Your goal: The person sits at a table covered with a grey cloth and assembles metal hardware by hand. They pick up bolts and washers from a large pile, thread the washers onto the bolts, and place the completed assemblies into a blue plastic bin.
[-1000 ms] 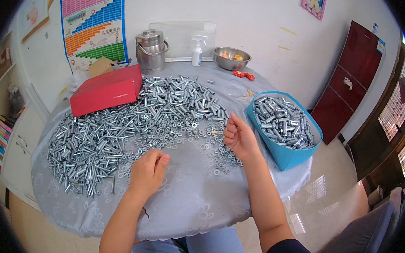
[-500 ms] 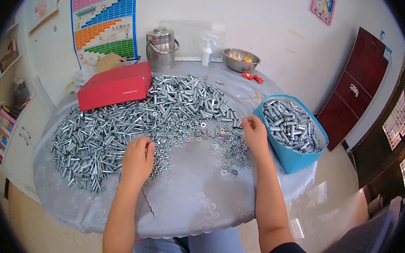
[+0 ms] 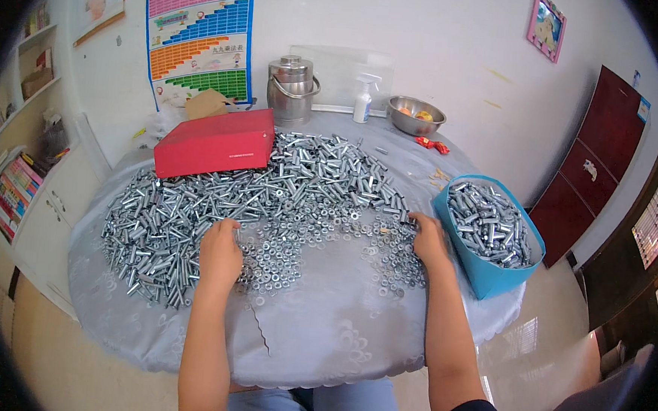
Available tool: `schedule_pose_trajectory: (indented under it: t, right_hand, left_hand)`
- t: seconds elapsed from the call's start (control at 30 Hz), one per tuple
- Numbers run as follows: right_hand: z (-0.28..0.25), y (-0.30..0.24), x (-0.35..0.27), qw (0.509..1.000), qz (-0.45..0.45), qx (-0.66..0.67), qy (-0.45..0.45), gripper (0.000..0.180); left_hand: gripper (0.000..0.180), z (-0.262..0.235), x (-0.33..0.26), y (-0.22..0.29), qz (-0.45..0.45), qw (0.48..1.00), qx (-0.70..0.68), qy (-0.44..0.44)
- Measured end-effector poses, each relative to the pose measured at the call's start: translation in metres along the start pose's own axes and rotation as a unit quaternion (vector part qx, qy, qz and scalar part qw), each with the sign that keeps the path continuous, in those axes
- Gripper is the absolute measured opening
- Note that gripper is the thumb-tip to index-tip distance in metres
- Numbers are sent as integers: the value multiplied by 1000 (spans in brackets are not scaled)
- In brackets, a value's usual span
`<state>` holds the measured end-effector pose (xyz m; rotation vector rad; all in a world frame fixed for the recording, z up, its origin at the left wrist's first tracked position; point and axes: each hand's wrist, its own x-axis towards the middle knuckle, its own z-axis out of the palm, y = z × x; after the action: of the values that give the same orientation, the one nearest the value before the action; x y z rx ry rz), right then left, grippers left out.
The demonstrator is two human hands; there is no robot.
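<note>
A broad heap of silvery metal bolts and sleeves covers the left and back of the table. Loose nuts and washers lie along its front edge, with a second patch of washers to the right. My left hand is at the heap's front, between the bolts and the nuts, its fingers curled down; its fingertips are partly hidden. At the heap's right end, beside the washers, my right hand has thumb and fingers pinched together. Whatever it may hold is too small to make out.
A blue fabric bin full of metal bolts stands right of my right hand. A red box rests on the heap. Behind are a steel pot, a spray bottle, a steel bowl with fruit and red wrapped sweets.
The whole view has shifted, so the table sits further right and slightly lower. My left hand has moved a little left against the nuts; my right hand stays by the heap's right end.
</note>
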<state>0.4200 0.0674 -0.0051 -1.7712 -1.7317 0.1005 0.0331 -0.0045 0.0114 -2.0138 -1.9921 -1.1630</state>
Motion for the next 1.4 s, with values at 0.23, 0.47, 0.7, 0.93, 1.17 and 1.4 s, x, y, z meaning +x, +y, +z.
schedule_pose_trajectory:
  t: [0.23, 0.47, 0.7, 0.93, 1.17, 1.4]
  right_hand:
    - [5, 13, 3, 997, -44, -25, 66, 30]
    - [1, 7, 6, 1000, 21, -3, 11, 19]
    - [6, 12, 1, 998, -23, -52, 40, 17]
    - [0, 7, 0, 997, 18, -60, 36, 12]
    - [-8, -25, -7, 985, -100, 84, 110, 19]
    - [3, -92, -48, 911, -56, 381, -145, 22]
  left_hand:
    - [32, -5, 2, -12, -16, 998, 35, -53]
    - [34, 6, -1, -26, -3, 997, 49, -58]
    - [10, 16, 7, -28, -45, 995, 92, -12]
    - [25, 26, 9, -7, -83, 982, 168, 12]
    - [16, 45, 10, -15, -61, 977, 194, 59]
    - [15, 33, 4, 30, -41, 927, -371, 33]
